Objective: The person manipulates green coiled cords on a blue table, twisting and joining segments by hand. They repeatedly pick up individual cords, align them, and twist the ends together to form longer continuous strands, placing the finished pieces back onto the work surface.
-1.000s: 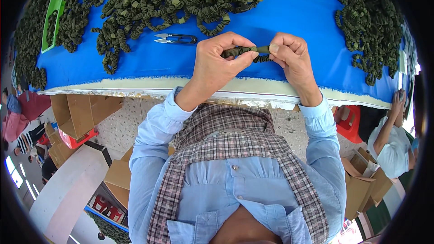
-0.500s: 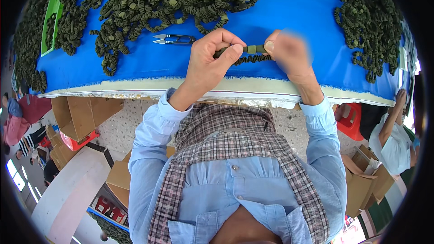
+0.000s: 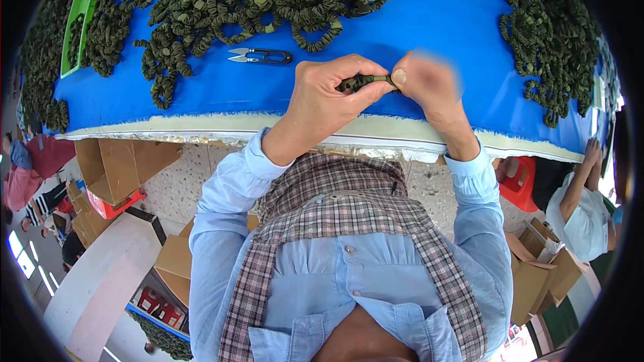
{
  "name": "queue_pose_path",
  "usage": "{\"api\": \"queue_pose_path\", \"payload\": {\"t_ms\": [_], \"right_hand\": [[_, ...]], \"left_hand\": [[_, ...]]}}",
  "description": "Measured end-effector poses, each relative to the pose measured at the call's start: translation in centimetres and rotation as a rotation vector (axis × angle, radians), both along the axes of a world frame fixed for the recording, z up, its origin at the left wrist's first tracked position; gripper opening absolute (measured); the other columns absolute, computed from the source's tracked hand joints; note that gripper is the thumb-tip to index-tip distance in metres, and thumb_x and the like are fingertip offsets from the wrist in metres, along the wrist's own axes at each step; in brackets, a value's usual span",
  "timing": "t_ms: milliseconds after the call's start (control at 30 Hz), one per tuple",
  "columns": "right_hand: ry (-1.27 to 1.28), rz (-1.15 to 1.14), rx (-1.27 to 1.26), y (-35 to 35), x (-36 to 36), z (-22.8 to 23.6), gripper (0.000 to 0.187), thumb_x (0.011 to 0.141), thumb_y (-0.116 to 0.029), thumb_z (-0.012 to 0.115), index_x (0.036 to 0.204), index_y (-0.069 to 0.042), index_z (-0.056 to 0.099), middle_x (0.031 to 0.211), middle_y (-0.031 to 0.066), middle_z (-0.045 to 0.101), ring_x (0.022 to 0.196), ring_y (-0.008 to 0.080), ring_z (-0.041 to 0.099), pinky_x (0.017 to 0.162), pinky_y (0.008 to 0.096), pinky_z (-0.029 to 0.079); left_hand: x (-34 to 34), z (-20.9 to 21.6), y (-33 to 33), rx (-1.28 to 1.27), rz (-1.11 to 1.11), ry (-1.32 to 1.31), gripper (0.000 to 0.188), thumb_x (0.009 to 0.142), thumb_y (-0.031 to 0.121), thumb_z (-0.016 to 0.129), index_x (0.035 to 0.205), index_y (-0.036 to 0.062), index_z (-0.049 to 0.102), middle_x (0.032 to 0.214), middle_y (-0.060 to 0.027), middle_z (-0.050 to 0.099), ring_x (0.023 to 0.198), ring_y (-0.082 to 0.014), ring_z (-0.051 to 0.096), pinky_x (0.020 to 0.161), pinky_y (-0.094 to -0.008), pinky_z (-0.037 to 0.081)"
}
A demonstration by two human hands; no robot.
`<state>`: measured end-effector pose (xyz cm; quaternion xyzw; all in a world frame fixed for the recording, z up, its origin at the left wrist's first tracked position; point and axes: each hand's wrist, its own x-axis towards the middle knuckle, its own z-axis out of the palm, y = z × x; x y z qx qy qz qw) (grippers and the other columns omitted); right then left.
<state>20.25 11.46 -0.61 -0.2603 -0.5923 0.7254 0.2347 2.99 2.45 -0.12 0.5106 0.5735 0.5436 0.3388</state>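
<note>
A dark olive-green scrunchie (image 3: 357, 83) is stretched between my two hands, just above the near part of the blue table cover. My left hand (image 3: 320, 99) closes on it with thumb and fingers, and its gathered folds show inside the curl of that hand. At its right end, my right hand (image 3: 433, 90) pinches it between thumb and forefinger; part of that hand is blurred. The two sets of fingertips nearly touch, hiding part of the scrunchie. Left of my left hand lie small thread snips (image 3: 260, 55) with dark handles, blades pointing left.
A large heap of green scrunchies (image 3: 268, 0) lies beyond my hands, with another pile (image 3: 547, 33) at the right. A green tray (image 3: 72, 0) stands at the far left among more scrunchies. Cardboard boxes (image 3: 127, 164) and a red stool (image 3: 518, 184) are below the table edge. Another person's arm (image 3: 577, 188) is at right.
My left hand has slid right along the scrunchie, closer to my right hand. Less of the scrunchie shows between them, and the lower loop is now mostly covered.
</note>
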Motion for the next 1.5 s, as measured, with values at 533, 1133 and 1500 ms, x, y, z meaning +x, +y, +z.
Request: {"api": "queue_pose_path", "payload": {"t_ms": [533,1133,1500], "right_hand": [[-0.057,-0.044,0.064,0.1,0.2,0.0,0.016,0.091,-0.017,0.064,0.081,-0.004,0.064,0.066,-0.0062,0.053,0.054,0.0004,0.034,0.047,0.0203,0.023],[-0.358,-0.308,0.384,4.3,4.7,1.9,0.015,0.090,-0.014,0.062,0.091,0.001,0.066,0.085,0.0001,0.058,0.073,0.0055,0.046,0.065,0.0203,0.038],[-0.623,-0.448,1.055,9.2,3.1,3.5,0.017,0.083,-0.012,0.066,0.099,-0.006,0.067,0.099,0.0123,0.062,0.088,0.0277,0.061,0.076,0.0355,0.050]], "left_hand": [[-1.8,0.2,-1.2,-0.071,-0.083,-0.006,0.016,0.081,0.011,0.075,0.089,0.0026,0.064,0.068,0.0028,0.059,0.055,0.0000,0.047,0.046,-0.0183,0.033],[-1.2,-2.5,-0.6,-0.141,-0.225,-0.480,0.039,0.095,0.021,0.057,0.126,-0.0012,0.049,0.112,-0.0127,0.062,0.107,-0.0209,0.060,0.092,-0.0325,0.047],[-1.8,-3.2,-1.0,-0.213,-0.252,-0.540,0.033,0.096,0.018,0.055,0.121,-0.0033,0.052,0.106,-0.0144,0.064,0.095,-0.0211,0.065,0.085,-0.0317,0.050]]}}
